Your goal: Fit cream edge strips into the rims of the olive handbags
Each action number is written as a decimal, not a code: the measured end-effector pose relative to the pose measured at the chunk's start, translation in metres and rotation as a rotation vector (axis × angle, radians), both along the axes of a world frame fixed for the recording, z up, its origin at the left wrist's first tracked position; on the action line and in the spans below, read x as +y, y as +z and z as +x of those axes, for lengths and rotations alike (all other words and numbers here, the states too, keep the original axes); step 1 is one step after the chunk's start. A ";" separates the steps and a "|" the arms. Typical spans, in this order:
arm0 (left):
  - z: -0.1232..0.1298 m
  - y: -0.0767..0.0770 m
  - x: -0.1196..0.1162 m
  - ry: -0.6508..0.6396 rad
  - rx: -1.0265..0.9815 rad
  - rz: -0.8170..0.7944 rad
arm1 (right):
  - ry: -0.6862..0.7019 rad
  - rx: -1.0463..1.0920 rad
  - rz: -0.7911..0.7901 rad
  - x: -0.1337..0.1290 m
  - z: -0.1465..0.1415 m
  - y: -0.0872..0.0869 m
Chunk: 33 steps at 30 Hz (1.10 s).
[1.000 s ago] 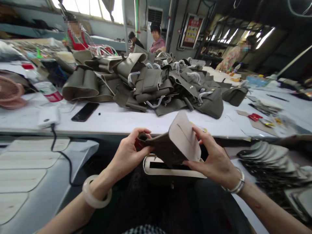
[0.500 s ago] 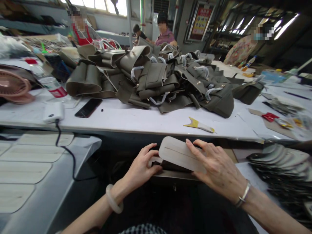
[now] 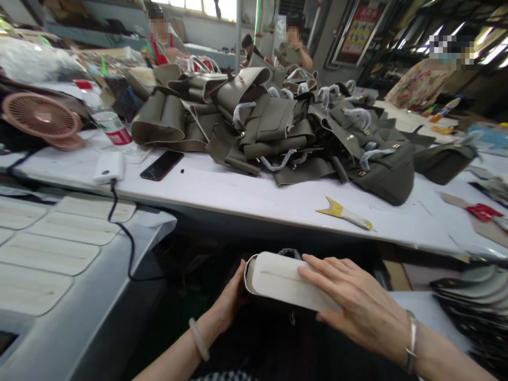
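A pale rounded panel (image 3: 275, 278) with a thin line along its middle lies over the opening of a dark bag (image 3: 248, 278), whose rim curves around the panel's left end. My left hand (image 3: 230, 299) grips the bag's left side; most of its fingers are hidden behind it. My right hand (image 3: 349, 296) holds the panel's right end, fingers on top and thumb at the near edge. A bit of clear plastic wrap (image 3: 289, 254) shows behind the panel. Below, the rest of the bag is lost in shadow.
Across the white table (image 3: 238, 198) lies a heap of dark grey-green bags (image 3: 270, 119). Nearer are a yellow-ended tool (image 3: 343, 211), a phone (image 3: 162, 165) and a white charger (image 3: 109, 168). Pale panels (image 3: 47, 254) cover the left bench; stacked pieces (image 3: 472, 301) stand right. Several people work beyond.
The panel has come down, flatter against the bag's opening. My left hand has shifted from the opening to the bag's left side. The head view has turned left.
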<state>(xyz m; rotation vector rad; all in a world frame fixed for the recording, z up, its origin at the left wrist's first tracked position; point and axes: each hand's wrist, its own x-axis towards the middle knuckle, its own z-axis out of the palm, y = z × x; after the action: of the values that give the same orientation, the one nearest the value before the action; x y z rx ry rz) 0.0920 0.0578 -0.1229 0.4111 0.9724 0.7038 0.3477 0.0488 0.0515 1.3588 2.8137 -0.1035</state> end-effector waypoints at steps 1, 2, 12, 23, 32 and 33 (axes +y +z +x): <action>0.003 -0.001 -0.001 0.011 -0.038 -0.007 | 0.017 0.006 -0.042 0.001 0.000 0.001; 0.006 -0.001 -0.002 0.022 -0.077 -0.002 | 0.029 0.014 -0.072 0.003 0.000 0.001; 0.008 -0.002 -0.003 0.103 -0.124 -0.019 | 0.061 -0.017 -0.128 0.024 -0.009 -0.007; 0.007 0.003 0.001 0.067 -0.123 -0.012 | -0.066 0.146 0.116 0.009 -0.019 -0.044; 0.003 0.001 0.001 0.014 -0.157 0.038 | -0.028 0.259 -0.060 0.021 -0.037 -0.057; 0.002 0.001 0.001 0.007 -0.172 0.045 | 0.009 0.250 -0.079 0.023 -0.039 -0.059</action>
<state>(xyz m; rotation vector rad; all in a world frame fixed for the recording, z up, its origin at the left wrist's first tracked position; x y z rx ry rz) 0.0940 0.0584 -0.1217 0.3798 0.7968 0.7552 0.3089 0.0719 -0.0074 1.4063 2.9759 -0.4087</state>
